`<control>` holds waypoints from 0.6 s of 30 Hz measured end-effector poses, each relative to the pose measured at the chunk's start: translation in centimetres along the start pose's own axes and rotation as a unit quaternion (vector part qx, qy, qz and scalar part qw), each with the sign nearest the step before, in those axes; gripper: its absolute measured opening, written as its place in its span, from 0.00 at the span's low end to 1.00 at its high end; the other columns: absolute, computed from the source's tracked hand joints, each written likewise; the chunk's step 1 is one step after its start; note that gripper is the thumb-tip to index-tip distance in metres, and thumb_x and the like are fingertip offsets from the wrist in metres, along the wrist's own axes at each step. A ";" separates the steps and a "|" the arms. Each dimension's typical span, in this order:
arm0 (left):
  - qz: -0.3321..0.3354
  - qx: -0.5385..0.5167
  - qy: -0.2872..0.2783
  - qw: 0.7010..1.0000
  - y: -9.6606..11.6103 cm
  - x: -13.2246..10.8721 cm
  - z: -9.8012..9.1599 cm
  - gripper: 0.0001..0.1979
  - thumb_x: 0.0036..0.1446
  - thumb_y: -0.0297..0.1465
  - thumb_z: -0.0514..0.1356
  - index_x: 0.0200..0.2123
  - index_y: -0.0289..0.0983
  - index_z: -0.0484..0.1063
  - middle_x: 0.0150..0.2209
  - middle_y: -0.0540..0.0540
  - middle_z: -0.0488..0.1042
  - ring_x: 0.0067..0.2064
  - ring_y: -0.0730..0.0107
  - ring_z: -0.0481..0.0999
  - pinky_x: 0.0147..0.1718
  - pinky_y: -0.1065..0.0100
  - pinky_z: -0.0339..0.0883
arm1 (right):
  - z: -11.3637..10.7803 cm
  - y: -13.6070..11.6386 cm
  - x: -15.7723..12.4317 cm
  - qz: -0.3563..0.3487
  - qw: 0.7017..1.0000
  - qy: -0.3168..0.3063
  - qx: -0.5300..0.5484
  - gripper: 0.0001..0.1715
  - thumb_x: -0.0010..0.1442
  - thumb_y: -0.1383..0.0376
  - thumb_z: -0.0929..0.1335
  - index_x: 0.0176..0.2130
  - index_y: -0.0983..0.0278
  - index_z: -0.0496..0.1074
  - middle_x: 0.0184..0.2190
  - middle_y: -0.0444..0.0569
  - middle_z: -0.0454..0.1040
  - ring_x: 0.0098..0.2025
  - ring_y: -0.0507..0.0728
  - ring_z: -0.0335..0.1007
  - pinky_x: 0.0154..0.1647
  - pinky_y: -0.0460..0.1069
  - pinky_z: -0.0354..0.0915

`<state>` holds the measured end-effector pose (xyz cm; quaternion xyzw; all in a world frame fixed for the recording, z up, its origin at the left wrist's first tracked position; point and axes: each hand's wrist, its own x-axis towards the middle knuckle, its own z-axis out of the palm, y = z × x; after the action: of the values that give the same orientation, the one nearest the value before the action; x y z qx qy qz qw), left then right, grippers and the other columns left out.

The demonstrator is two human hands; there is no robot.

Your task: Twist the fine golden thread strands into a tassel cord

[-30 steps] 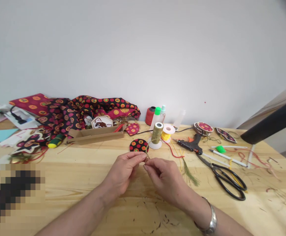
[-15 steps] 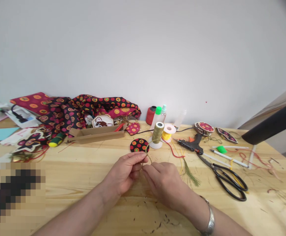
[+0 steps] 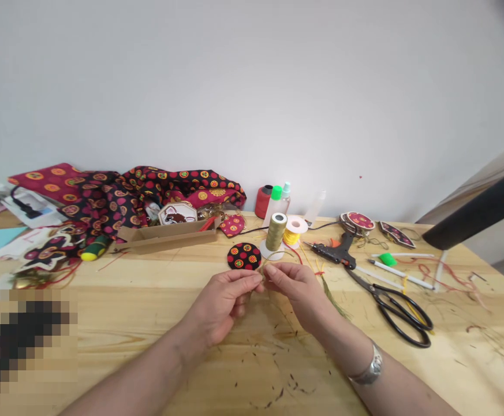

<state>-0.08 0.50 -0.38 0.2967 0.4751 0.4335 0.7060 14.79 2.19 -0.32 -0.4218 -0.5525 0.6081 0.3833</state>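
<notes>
Between thumb and fingers my left hand [image 3: 228, 297] pinches a thin olive cord [image 3: 292, 254]. My right hand [image 3: 297, 292] pinches the same cord close by, the two sets of fingertips almost meeting. A loop of the cord arches up behind the right fingers, and a loose strand hangs below them. Just beyond my left fingers lies a round black patch [image 3: 243, 256] with red and yellow flower prints. An olive thread spool [image 3: 276, 231] stands upright behind my hands. To the right of my right hand is a green tassel [image 3: 332, 296], partly hidden by it.
At right lie black-handled scissors [image 3: 403, 315], a glue gun [image 3: 338, 251] and a white pen [image 3: 401, 274]. A yellow cord spool [image 3: 295, 231] and bottles [image 3: 274, 205] stand at the back. A cardboard tray [image 3: 167, 237] and patterned fabric [image 3: 122, 202] sit at left.
My right hand has moved up and turned, its fingertips now beside my left fingertips instead of below them. My left hand has stayed nearly in place with the cord.
</notes>
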 end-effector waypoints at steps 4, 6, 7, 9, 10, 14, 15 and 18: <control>-0.002 0.035 -0.009 0.999 -0.1 -0.2 0.3 0.08 0.42 0.32 0.64 0.25 0.32 0.74 0.21 0.51 0.68 0.17 0.86 0.50 0.14 0.77 0.40 | 0.2 -0.2 -0.1 0.023 0.993 0.002 0.114 0.14 0.50 0.58 0.68 0.27 0.69 0.70 0.24 0.47 0.69 0.26 0.51 0.64 0.36 0.51 0.62; -0.006 0.053 -0.018 0.998 -0.3 -0.2 0.3 0.08 0.43 0.33 0.64 0.25 0.32 0.74 0.21 0.51 0.67 0.17 0.86 0.50 0.14 0.77 0.39 | 0.2 -0.3 -0.2 0.034 0.992 0.033 0.121 0.14 0.48 0.59 0.69 0.25 0.69 0.70 0.24 0.48 0.70 0.25 0.51 0.65 0.36 0.52 0.62; -0.006 0.062 -0.022 0.998 -0.4 -0.2 0.3 0.09 0.43 0.33 0.64 0.24 0.32 0.73 0.20 0.52 0.66 0.17 0.85 0.49 0.14 0.76 0.39 | 0.2 -0.3 -0.2 0.036 0.991 0.047 0.118 0.14 0.47 0.60 0.70 0.24 0.70 0.70 0.24 0.48 0.70 0.26 0.51 0.65 0.36 0.52 0.62; -0.003 0.077 -0.033 0.996 -0.5 -0.2 0.2 0.09 0.44 0.34 0.63 0.23 0.32 0.73 0.19 0.52 0.65 0.16 0.85 0.48 0.15 0.75 0.38 | 0.1 -0.2 -0.1 0.035 0.991 0.064 0.112 0.13 0.47 0.61 0.70 0.23 0.70 0.70 0.24 0.49 0.71 0.26 0.51 0.65 0.35 0.51 0.62; -0.001 0.084 -0.037 0.996 -0.5 -0.2 0.2 0.09 0.44 0.34 0.63 0.22 0.32 0.73 0.19 0.53 0.65 0.16 0.85 0.48 0.15 0.75 0.38 | 0.1 -0.2 0.0 0.031 0.991 0.068 0.108 0.13 0.47 0.61 0.70 0.23 0.70 0.70 0.23 0.49 0.71 0.26 0.51 0.65 0.35 0.51 0.62; 0.022 0.119 -0.045 0.992 -0.3 -0.4 0.3 0.10 0.46 0.33 0.61 0.19 0.32 0.71 0.18 0.52 0.65 0.17 0.84 0.50 0.16 0.74 0.39 | 0.0 -0.2 0.2 0.015 0.992 0.075 0.100 0.12 0.47 0.62 0.69 0.20 0.70 0.71 0.21 0.48 0.71 0.24 0.50 0.64 0.32 0.49 0.62; 0.028 0.127 -0.046 0.990 -0.3 -0.5 0.3 0.11 0.46 0.32 0.61 0.18 0.32 0.70 0.18 0.52 0.65 0.17 0.84 0.51 0.16 0.74 0.40 | 0.0 -0.2 0.2 0.015 0.992 0.077 0.103 0.12 0.47 0.63 0.69 0.20 0.70 0.70 0.21 0.48 0.70 0.23 0.50 0.63 0.32 0.49 0.62; 0.035 0.127 -0.050 0.990 -0.3 -0.5 0.4 0.12 0.46 0.33 0.61 0.17 0.32 0.70 0.17 0.53 0.63 0.17 0.84 0.51 0.16 0.74 0.40 | 0.0 -0.3 0.2 0.026 0.988 0.072 0.131 0.12 0.45 0.62 0.70 0.20 0.70 0.70 0.21 0.47 0.70 0.23 0.50 0.64 0.31 0.49 0.63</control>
<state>0.30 -0.08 -0.26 0.4213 0.4800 0.3788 0.6698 14.73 2.42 -0.04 -0.4248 -0.4282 0.6528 0.4583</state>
